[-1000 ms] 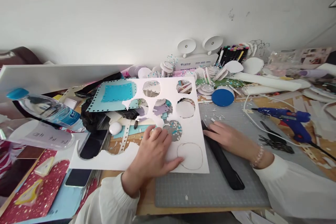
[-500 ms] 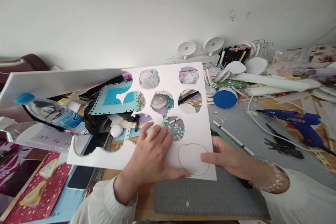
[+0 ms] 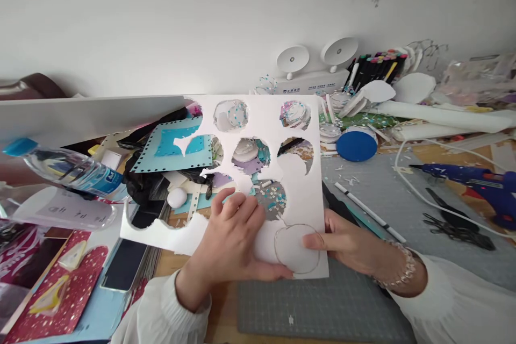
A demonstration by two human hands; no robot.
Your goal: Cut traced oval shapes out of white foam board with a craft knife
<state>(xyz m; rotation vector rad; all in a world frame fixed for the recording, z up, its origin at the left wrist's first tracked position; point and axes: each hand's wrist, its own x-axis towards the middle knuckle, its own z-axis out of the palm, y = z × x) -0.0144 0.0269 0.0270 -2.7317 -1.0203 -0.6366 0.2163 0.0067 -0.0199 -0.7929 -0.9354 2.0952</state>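
Observation:
A white foam board (image 3: 262,113) with several rough round holes is held up over the grey cutting mat (image 3: 314,306). Near its lower right corner a circle is drawn in pencil, uncut. My left hand (image 3: 229,239) grips the board's lower middle, with curled fingers over its face and the thumb along the bottom edge. On the right edge, my right hand (image 3: 350,242) pinches the board, its thumb on the drawn circle and its fingers hidden behind.
A blue glue gun (image 3: 471,174) and its white cord lie at the right, near a blue round lid (image 3: 357,145) and a striped stick (image 3: 368,212). A water bottle (image 3: 72,172) leans at the left above a phone (image 3: 124,263). Markers (image 3: 377,72) stand at the back.
The view has shifted slightly, so the objects on the right appear farther right. The board is turned a little in both hands, which keep their hold on it.

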